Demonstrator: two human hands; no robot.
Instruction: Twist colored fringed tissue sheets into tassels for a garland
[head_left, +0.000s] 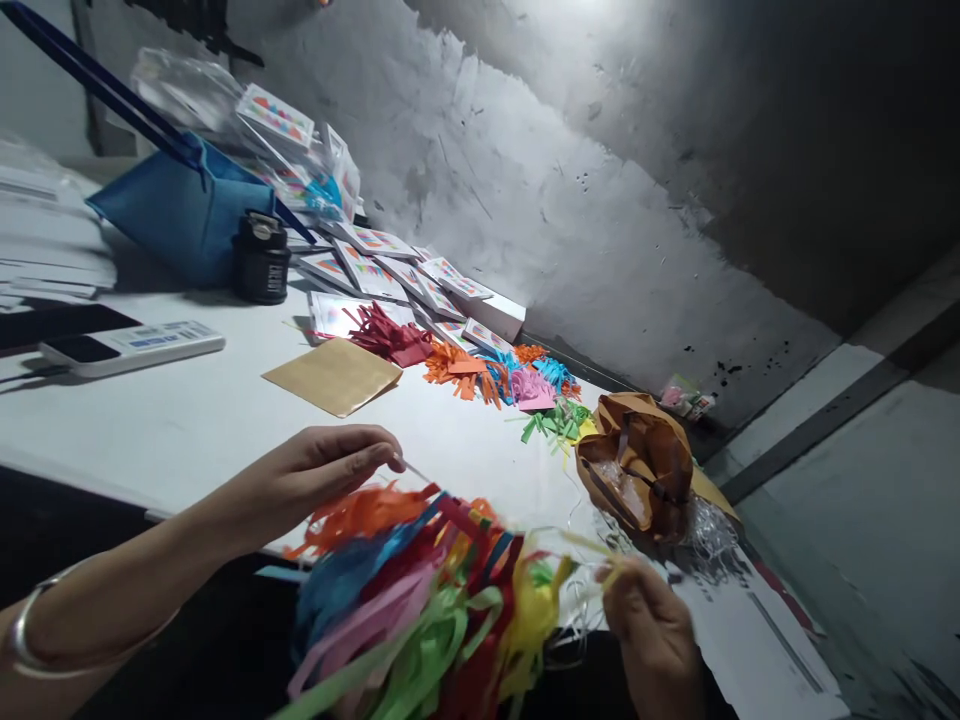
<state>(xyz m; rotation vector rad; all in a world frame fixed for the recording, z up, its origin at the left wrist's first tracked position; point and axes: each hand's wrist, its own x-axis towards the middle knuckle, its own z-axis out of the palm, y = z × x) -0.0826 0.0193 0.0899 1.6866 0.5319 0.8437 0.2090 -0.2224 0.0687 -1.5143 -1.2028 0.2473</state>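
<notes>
My left hand [330, 478] is pinched at the fingertips on a thin clear strand [414, 468] above the white table [180, 420]. My right hand [651, 628] is closed near the table's front edge, gripping the end of a bunch of coloured paper strips [420, 600] in orange, blue, pink, green, red and yellow. The bunch spreads between both hands and hides part of my right fingers. A silver bangle [30, 625] sits on my left wrist.
Piles of cut paper fringes [480, 375] lie along the wall, beside stacked patterned cards [390, 275]. A tan envelope [334, 375], black jar [261, 258], blue bag [176, 205], white remote [131, 347] and brown crumpled bag [637, 465] with clear plastic also rest here.
</notes>
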